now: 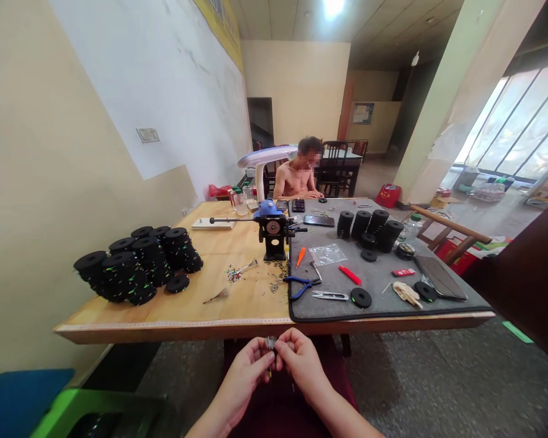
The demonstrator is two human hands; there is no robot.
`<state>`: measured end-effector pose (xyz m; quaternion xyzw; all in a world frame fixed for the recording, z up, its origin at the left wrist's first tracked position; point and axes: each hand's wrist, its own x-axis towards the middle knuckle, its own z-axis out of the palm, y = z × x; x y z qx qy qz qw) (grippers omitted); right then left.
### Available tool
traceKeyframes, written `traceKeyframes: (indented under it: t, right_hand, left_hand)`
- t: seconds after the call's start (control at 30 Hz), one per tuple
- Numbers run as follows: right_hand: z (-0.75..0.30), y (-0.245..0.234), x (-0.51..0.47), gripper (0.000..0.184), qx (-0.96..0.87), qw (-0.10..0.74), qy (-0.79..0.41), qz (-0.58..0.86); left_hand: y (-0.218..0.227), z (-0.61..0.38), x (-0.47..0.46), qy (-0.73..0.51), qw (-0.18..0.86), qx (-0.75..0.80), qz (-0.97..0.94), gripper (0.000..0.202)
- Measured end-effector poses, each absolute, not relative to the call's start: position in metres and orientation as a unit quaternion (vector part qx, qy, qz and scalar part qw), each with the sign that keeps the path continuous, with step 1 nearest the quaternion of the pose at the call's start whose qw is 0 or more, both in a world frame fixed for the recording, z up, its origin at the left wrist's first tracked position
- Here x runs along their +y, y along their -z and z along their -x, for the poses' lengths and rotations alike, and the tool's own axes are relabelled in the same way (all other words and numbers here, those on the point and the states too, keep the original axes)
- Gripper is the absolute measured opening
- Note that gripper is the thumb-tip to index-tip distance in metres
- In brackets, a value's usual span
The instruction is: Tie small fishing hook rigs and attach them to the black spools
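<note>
Over my lap, just off the table's front edge, my left hand [251, 363] pinches a small grey bundle [270, 344] of what look like fine wires. A thin dark piece with a yellow spot hangs below those fingers. My right hand [300, 359] is pinched against the bundle's right side; whatever lies between its fingertips is too small to make out. Straight ahead on the wood lie a wispy bundle of thin strands [216, 296] and a pile of coloured beads [235, 274]. Blue-handled pliers [302, 285] and thread snips [330, 296] rest on the grey mat [274, 311].
Stacks of black foam spools [134, 261] stand left, more black spools [360, 226] at right. A black hand-crank winder [274, 236] and a lamp [259, 179] stand mid-table. A red tube [349, 275] and a phone [318, 221] lie on the mat. Across sits another person [299, 176].
</note>
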<state>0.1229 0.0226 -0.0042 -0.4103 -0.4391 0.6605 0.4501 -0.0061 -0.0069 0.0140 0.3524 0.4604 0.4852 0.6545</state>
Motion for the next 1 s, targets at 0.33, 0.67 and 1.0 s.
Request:
traceKeyframes:
  t: [0.33,0.67,1.0]
  right_hand:
    - [-0.124,0.005,0.022,0.038,-0.48,0.464,-0.614,0.422]
    - [-0.124,0.008,0.022,0.038,-0.455,0.44,-0.656,0.411]
    - [-0.128,0.005,0.02,0.036,-0.448,0.391,-0.675,0.437]
  left_hand:
    - [-0.015,0.003,-0.007,-0.5,0.624,0.472,-0.372,0.025]
    - [-0.006,0.002,-0.005,-0.501,0.687,0.427,-0.308,0.021]
    - [0.006,0.006,-0.002,-0.521,0.685,0.451,-0.234,0.028]
